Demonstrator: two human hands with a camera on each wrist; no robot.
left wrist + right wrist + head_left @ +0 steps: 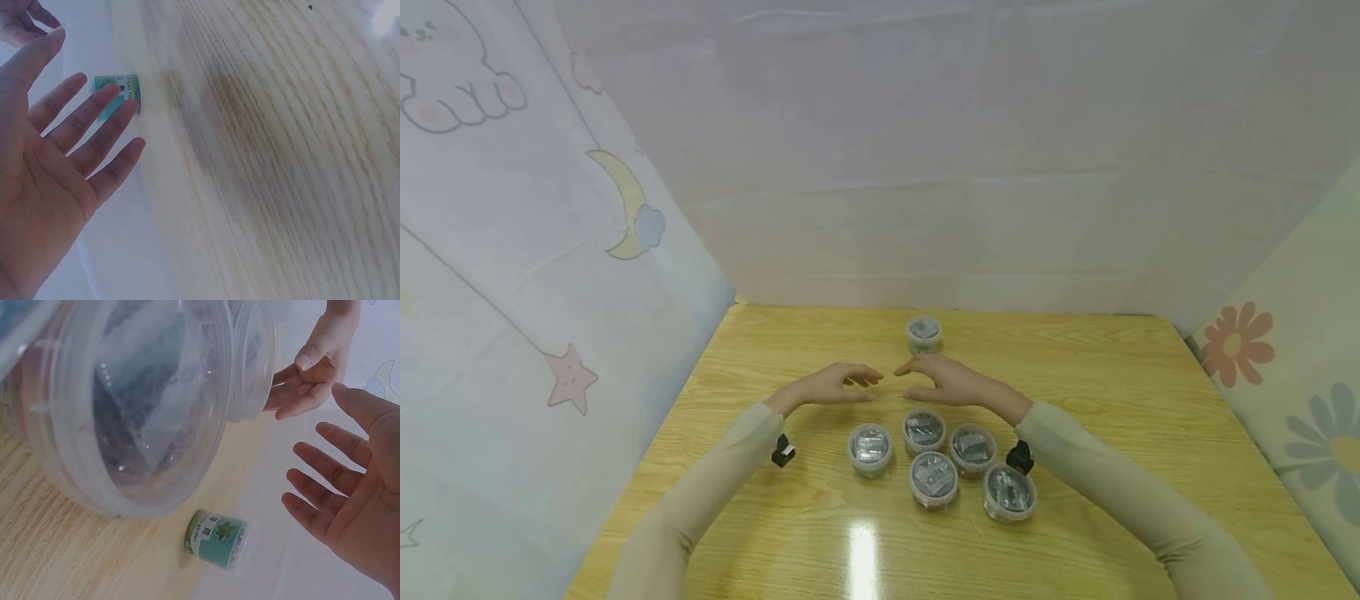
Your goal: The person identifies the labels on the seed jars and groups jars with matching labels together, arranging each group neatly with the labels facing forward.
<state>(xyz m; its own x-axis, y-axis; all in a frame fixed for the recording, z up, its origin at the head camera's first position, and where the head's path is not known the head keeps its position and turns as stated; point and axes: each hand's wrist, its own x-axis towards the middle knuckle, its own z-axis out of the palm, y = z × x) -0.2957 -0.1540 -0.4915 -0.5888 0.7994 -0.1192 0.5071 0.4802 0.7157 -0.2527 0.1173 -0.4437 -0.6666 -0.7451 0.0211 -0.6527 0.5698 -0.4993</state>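
Note:
My left hand (833, 384) and right hand (950, 381) hover over the table with fingertips pointing at each other, a small gap between them. Neither holds anything; in the wrist views the fingers of the left hand (75, 144) and right hand (350, 487) are spread and fairly straight. Just beyond the right hand stands a clear round lidded tub (924, 332); its green label with a leaf and "little garden" shows on the tub (215, 539) in the right wrist view. Nearer me are more such tubs, including one (870, 448) at the left and one (924, 428) below the hands.
Three more tubs stand grouped to the right: one (973, 447), one (933, 478) and one (1009, 492) near the right wrist camera (1020, 457). The wood-grain table (760, 533) meets a pale cloth wall (925, 208) at the back, with patterned cloth (490, 333) on the left.

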